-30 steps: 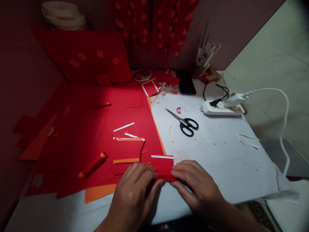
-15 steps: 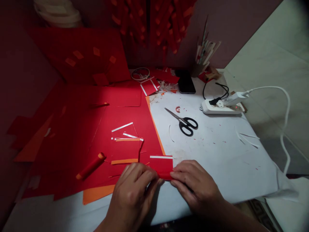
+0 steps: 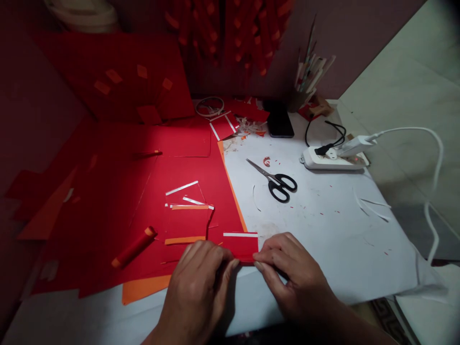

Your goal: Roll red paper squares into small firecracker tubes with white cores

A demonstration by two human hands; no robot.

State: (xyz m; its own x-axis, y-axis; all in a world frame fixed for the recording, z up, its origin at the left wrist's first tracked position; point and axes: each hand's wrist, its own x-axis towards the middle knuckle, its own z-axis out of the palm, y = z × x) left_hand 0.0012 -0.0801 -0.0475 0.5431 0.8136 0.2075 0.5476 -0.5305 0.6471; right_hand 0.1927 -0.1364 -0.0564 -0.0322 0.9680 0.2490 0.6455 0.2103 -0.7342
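Between my two hands lies a small piece of red paper (image 3: 240,245) with a white strip along its far edge. Its near edge is curled up toward me. My left hand (image 3: 201,282) pinches the left end of that curled edge, and my right hand (image 3: 293,270) pinches the right end, thumb and fingers closed on it. Just left of it, red paper pieces with orange strips (image 3: 185,240) and white strips rest on large red sheets (image 3: 194,170). A finished red paper roll with orange ends (image 3: 133,247) lies farther left.
Black-handled scissors (image 3: 275,182) lie on the white table cover (image 3: 316,230) among paper scraps. A white power strip (image 3: 334,159) with plugged-in cables sits at the right. Behind are a black phone (image 3: 280,119) and a pen holder (image 3: 300,98). Red paper rolls (image 3: 244,28) hang on the wall.
The near edge of the small red paper looks flatter and narrower under my fingertips. My hands have shifted only slightly. The whole view has moved a little.
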